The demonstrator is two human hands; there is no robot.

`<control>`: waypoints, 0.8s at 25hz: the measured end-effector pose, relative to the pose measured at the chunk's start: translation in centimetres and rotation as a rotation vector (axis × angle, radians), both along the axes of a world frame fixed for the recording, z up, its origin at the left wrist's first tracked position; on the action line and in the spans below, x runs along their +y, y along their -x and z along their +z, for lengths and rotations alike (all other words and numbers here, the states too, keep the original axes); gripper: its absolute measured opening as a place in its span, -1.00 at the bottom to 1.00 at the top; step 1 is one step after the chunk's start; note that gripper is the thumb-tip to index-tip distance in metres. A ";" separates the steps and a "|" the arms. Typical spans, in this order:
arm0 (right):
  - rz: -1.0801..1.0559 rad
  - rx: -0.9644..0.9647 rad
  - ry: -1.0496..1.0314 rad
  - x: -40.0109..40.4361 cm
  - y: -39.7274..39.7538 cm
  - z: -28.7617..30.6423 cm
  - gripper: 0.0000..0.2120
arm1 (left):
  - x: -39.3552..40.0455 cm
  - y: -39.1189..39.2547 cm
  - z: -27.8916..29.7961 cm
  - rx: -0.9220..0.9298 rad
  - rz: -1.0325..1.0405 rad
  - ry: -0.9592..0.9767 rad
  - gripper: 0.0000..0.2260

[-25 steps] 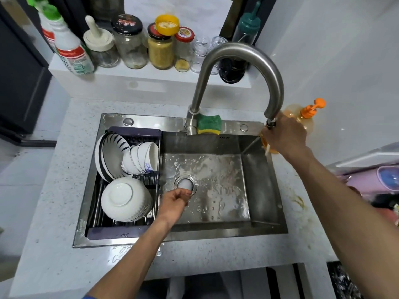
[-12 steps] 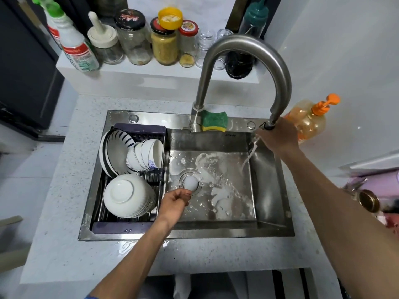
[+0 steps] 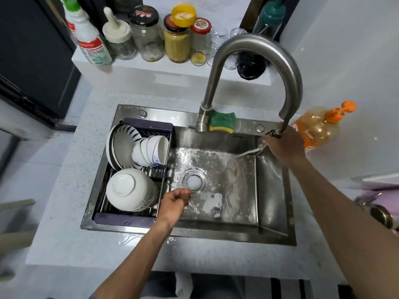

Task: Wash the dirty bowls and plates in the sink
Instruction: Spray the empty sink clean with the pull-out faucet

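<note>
Washed white ceramic bowls and plates sit in the dark slatted drying rack (image 3: 149, 126) spanning the left part of the rectangular stainless-steel sink (image 3: 216, 230). Count: 1 large ribbed white bowl (image 3: 129, 189) upside down at the rack's near end; 1 blue-striped white bowl (image 3: 124, 145) on edge against at least 2 dark-rimmed plates (image 3: 109, 149); 1 nested row of small white cups (image 3: 152, 151) lying on their sides, about 4, exact number unclear.

Sink floor wet, glossy, patched with white foam; round drain (image 3: 193, 180) filled with foam.

Curved brushed-steel gooseneck faucet (image 3: 259, 47): 1. A thin stream of water (image 3: 248, 152) runs from its outlet leftward into the basin.

Left hand (image 3: 173, 203): arm extended over the sink's near rim, fingers (image 3: 183, 193) curled and pressed together just beside the drain; whether they pinch anything, I cannot tell.

Right hand (image 3: 285, 147): raised at the faucet outlet, fingers curled together under it and touching the nozzle, water leaving past them.

Green-and-yellow sponge (image 3: 222, 121): 1, at the faucet base. Amber plastic pump bottle with orange top (image 3: 317, 126): 1, on the speckled white surface (image 3: 64, 190) right of the sink.
</note>
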State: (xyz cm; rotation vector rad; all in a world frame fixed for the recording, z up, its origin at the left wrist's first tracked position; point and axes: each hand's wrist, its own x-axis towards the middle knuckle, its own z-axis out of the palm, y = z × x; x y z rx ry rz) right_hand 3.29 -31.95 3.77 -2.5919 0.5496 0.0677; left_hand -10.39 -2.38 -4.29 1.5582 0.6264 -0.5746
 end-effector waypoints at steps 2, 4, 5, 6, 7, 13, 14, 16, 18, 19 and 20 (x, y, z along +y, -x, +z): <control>0.069 0.047 0.116 -1.7 0.7 -0.5 -0.85 | -0.5 0.1 -0.1 0.001 0.019 0.011 -0.81; 0.090 0.063 0.143 -2.1 1.3 -1.0 -0.87 | -1.0 0.2 0.0 0.007 0.024 0.024 -0.80; 0.085 0.068 0.097 -1.6 1.5 -1.4 -0.87 | -1.1 0.3 0.1 0.016 0.023 0.025 -0.80; 0.068 0.061 0.006 -0.9 1.6 -1.7 -0.88 | -1.1 0.4 0.1 0.025 0.020 0.024 -0.81; 0.034 0.042 -0.094 0.0 1.7 -2.0 -0.88 | -1.1 0.5 0.1 0.032 0.015 0.022 -0.82; -0.160 -0.120 -0.202 1.1 1.0 -2.5 -0.82 | 0.5 1.1 0.6 -0.005 0.077 0.002 -0.83; -0.193 -0.144 -0.200 1.0 0.5 -2.2 -0.79 | 0.7 1.2 0.6 0.002 0.098 0.004 -0.84; -0.295 -0.173 -0.282 1.1 -0.8 -1.7 -0.75 | 0.7 1.2 0.4 0.016 0.109 -0.013 -0.85; -0.339 -0.210 -0.468 1.9 -2.0 -1.3 -0.76 | 0.5 1.3 0.4 0.024 0.090 -0.029 -0.85; -0.359 -0.215 -0.576 2.2 -2.3 -1.2 -0.75 | 0.4 1.3 0.4 0.024 0.083 -0.033 -0.85; -0.377 -0.214 -0.646 2.2 -2.7 -1.5 -0.75 | 0.2 1.3 0.4 0.022 0.081 -0.038 -0.84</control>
